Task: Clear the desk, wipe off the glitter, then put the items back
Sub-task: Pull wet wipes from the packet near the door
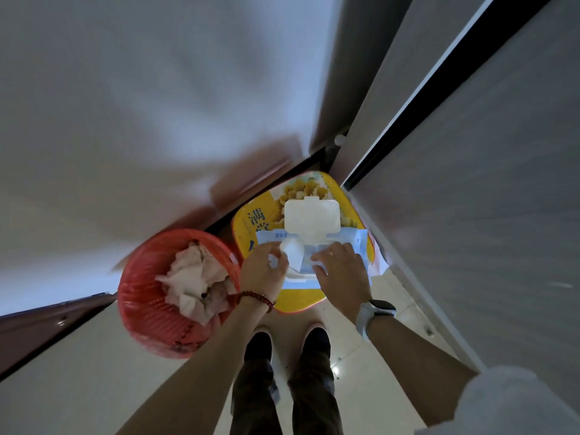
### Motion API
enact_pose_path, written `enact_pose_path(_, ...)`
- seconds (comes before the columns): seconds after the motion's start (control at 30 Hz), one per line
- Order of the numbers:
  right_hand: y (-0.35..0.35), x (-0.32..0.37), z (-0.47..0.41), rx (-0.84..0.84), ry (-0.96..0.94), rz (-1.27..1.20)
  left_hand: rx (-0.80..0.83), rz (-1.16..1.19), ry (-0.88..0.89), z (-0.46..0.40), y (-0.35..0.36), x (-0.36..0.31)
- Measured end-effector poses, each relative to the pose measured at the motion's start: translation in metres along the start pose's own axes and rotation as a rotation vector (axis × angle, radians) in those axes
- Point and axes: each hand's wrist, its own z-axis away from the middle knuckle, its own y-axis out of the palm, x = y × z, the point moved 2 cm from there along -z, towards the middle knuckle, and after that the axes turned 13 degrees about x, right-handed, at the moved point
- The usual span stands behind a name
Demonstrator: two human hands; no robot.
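A pack of wet wipes (pixel 332 246) in pale blue and white wrapping lies flat on a yellow box (pixel 251 221), its white plastic lid (pixel 311 216) flipped open and standing back on the far side. 1 white wipe (pixel 292 250) sticks up crumpled from the opening near the pack's middle, pinched by the left hand (pixel 263 271), while the right hand (pixel 342 271) presses flat on the pack's near right part.

My fingers (pixel 276 257) on soft damp-looking wipe (pixel 292 251); pack (pixel 356 243) glossy plastic w/ matt lid (pixel 311 218); bin (pixel 147 312) ribbed plastic.
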Motion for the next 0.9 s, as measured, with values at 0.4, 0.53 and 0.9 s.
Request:
enact_pose_path(0.4, 0.009, 0.003, -0.014, 0.019, -0.079, 0.453, -0.012, -0.017, -0.012, 0.002, -0.001, 0.012)
enact_pose_path(0.53, 0.002, 0.005, -0.018, 0.006, -0.247, 0.523, -0.022, -0.024, 0.004, 0.002, 0.000, 0.010)
enact_pose_path(0.9, 0.004, -0.002, -0.026, -0.081, -0.496, 0.638, -0.011, 0.022, 0.019, 0.002, 0.000, 0.016)
